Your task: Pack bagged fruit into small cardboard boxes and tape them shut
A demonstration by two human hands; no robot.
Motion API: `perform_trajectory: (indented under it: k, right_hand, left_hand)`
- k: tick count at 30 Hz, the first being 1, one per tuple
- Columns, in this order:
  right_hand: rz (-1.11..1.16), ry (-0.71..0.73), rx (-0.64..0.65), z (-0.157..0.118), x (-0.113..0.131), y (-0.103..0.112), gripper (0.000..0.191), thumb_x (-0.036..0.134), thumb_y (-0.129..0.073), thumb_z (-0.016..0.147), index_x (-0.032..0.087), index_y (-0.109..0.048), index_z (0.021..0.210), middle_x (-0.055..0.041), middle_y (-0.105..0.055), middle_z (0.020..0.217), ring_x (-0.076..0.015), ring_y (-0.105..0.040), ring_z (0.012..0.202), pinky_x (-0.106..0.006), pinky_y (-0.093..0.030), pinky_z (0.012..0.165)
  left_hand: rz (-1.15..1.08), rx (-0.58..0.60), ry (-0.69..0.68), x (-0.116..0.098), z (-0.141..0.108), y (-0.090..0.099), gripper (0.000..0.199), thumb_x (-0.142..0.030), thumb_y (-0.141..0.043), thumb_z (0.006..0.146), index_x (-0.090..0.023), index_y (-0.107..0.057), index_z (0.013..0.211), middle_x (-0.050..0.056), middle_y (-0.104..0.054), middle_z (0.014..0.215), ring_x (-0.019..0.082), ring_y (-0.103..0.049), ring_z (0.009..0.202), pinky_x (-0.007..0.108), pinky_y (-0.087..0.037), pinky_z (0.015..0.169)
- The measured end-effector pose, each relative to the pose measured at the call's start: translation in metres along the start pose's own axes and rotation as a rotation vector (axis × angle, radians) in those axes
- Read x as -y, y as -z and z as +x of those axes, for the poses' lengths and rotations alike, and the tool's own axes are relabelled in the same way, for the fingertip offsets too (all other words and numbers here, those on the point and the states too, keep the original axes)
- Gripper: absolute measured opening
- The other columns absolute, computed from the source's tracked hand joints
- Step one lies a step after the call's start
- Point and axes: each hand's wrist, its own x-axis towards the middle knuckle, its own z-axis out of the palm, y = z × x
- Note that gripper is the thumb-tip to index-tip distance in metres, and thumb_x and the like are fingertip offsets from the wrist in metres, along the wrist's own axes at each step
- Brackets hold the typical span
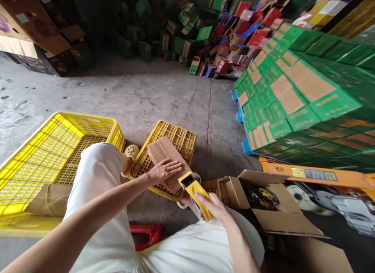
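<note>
A small brown cardboard box (165,149) lies closed on an upturned yellow plastic crate (181,137) between my knees. My left hand (164,172) rests flat on top of the box with its fingers stretched out. In my right hand (211,205) is a yellow tape dispenser (197,191), gripped by its body. Its front end meets the near right end of the box; whether tape is stuck down there I cannot tell. The roll inside the dispenser is mostly hidden by my fingers.
A large yellow basket (115,126) with a brown cardboard piece (48,200) stands left. At right are an open carton (281,222) holding dark and yellow items, an orange pallet jack (316,173) and stacked green boxes (272,93). Heaped boxes (187,26) lie behind.
</note>
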Motion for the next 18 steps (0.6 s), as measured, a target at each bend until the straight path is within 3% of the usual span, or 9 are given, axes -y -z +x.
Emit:
perform_trajectory:
  k: [3,5,7,9,10,12,14,16,18]
  right_hand:
    - [0.03,0.013,0.003,-0.005,-0.003,-0.002,0.062,0.079,-0.076,0.084,0.018,-0.072,0.091,-0.0057,-0.07,0.06,-0.019,-0.065,0.05,-0.029,-0.052,0.051]
    - [0.072,-0.005,-0.018,-0.007,-0.005,-0.004,0.059,0.077,-0.078,0.084,0.019,-0.073,0.094,-0.0055,-0.07,0.061,-0.0195,-0.066,0.052,-0.03,-0.053,0.052]
    - [0.118,-0.034,-0.05,-0.007,-0.007,-0.006,0.055,0.074,-0.081,0.084,0.021,-0.073,0.095,-0.0062,-0.072,0.064,-0.0207,-0.068,0.054,-0.031,-0.055,0.053]
    - [0.158,-0.053,-0.058,-0.004,-0.011,-0.006,0.051,0.07,-0.084,0.084,0.021,-0.074,0.094,-0.008,-0.074,0.068,-0.0222,-0.071,0.058,-0.032,-0.058,0.056]
    - [0.174,-0.056,-0.041,-0.002,-0.012,-0.007,0.05,0.069,-0.085,0.084,0.02,-0.075,0.093,-0.0093,-0.076,0.07,-0.0229,-0.072,0.061,-0.033,-0.059,0.058]
    - [0.205,-0.047,0.003,0.003,-0.016,-0.007,0.05,0.067,-0.084,0.085,0.018,-0.077,0.093,-0.0118,-0.077,0.075,-0.0233,-0.074,0.063,-0.034,-0.062,0.062]
    - [0.228,-0.039,0.021,0.006,-0.019,-0.009,0.05,0.066,-0.082,0.087,0.016,-0.078,0.093,-0.0123,-0.078,0.077,-0.0223,-0.075,0.063,-0.033,-0.062,0.061]
    - [0.241,-0.043,0.014,0.007,-0.022,-0.011,0.05,0.066,-0.079,0.089,0.016,-0.076,0.093,-0.0106,-0.077,0.076,-0.0203,-0.073,0.06,-0.03,-0.06,0.057]
    - [0.25,-0.054,-0.018,0.007,-0.023,-0.015,0.05,0.067,-0.079,0.089,0.018,-0.073,0.094,-0.008,-0.076,0.072,-0.0187,-0.071,0.057,-0.028,-0.058,0.053]
  left_hand:
    - [-0.057,-0.017,-0.016,0.001,-0.003,0.006,0.111,-0.078,-0.07,0.093,-0.025,-0.026,0.179,0.017,-0.034,0.181,0.033,-0.027,0.171,0.051,-0.018,0.137]
    - [-0.092,-0.075,0.068,0.008,-0.009,0.016,0.103,-0.079,-0.063,0.097,-0.027,-0.029,0.179,0.017,-0.033,0.182,0.036,-0.024,0.172,0.056,-0.016,0.137]
    - [-0.129,-0.213,0.311,0.021,-0.015,0.028,0.092,-0.076,-0.057,0.102,-0.028,-0.033,0.177,0.017,-0.029,0.184,0.04,-0.017,0.173,0.065,-0.014,0.136]
    - [-0.222,-0.41,0.648,0.039,-0.021,0.04,0.097,-0.074,-0.063,0.099,-0.024,-0.034,0.177,0.021,-0.029,0.183,0.045,-0.015,0.172,0.07,-0.019,0.133]
    - [-0.315,-0.482,0.763,0.047,-0.023,0.045,0.102,-0.075,-0.07,0.094,-0.022,-0.037,0.175,0.023,-0.035,0.18,0.046,-0.02,0.17,0.068,-0.025,0.132]
    - [-0.623,-0.56,0.882,0.061,-0.024,0.052,0.102,-0.074,-0.083,0.082,-0.02,-0.052,0.164,0.022,-0.058,0.163,0.045,-0.047,0.157,0.059,-0.044,0.125]
    - [-0.953,-0.581,0.924,0.069,-0.024,0.053,0.09,-0.073,-0.088,0.074,-0.021,-0.066,0.144,0.015,-0.076,0.133,0.037,-0.07,0.128,0.046,-0.061,0.104]
    - [-1.13,-0.594,0.945,0.072,-0.024,0.053,0.078,-0.074,-0.088,0.07,-0.022,-0.071,0.124,0.009,-0.078,0.11,0.028,-0.076,0.105,0.036,-0.065,0.084]
    - [-1.147,-0.616,0.952,0.072,-0.027,0.052,0.072,-0.076,-0.085,0.069,-0.021,-0.071,0.113,0.007,-0.076,0.104,0.025,-0.075,0.098,0.032,-0.063,0.077]
